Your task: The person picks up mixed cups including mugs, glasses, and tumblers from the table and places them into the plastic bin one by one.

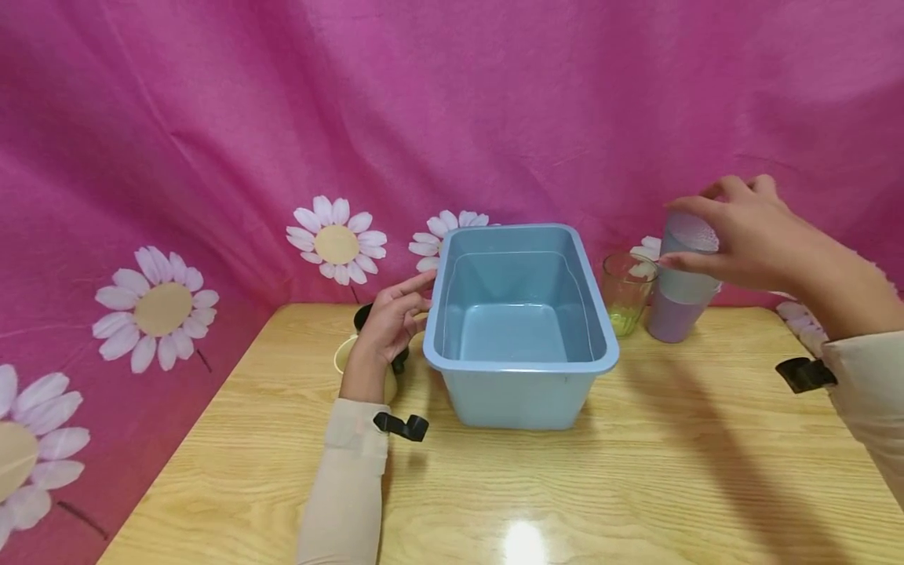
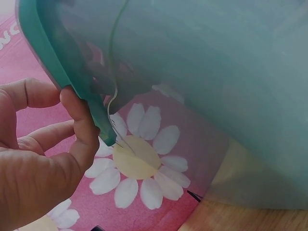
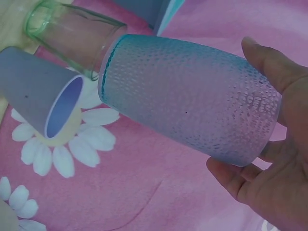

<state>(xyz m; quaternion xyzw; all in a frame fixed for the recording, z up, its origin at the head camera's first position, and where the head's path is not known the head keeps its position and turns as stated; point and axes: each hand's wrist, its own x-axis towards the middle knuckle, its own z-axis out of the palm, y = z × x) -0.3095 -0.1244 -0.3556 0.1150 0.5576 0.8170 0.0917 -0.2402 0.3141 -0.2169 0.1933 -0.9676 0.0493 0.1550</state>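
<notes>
Fingers of my left hand [image 1: 391, 320] touch the outer left rim of a light blue plastic tub [image 1: 521, 399]. In the left wrist view the fingertips [image 2: 71, 98] lie right at the lip. My right hand [image 1: 759, 227] grips one end of a translucent bluish cup [image 3: 187, 101] with a dimpled surface, thumb on one side and fingers on the other. Below it a purple cup [image 1: 671, 318] stands upright, its mouth showing in the right wrist view, apart from the held cup. A clear glass [image 1: 627, 286] with a greenish base stands beside the purple cup.
Behind and left of my left forearm are a pale yellow cup [image 1: 344, 355] and a black object [image 1: 362, 315], both partly hidden by the hand. A pink cloth [image 1: 494, 110] with white flowers hangs behind the wooden table [image 1: 247, 471].
</notes>
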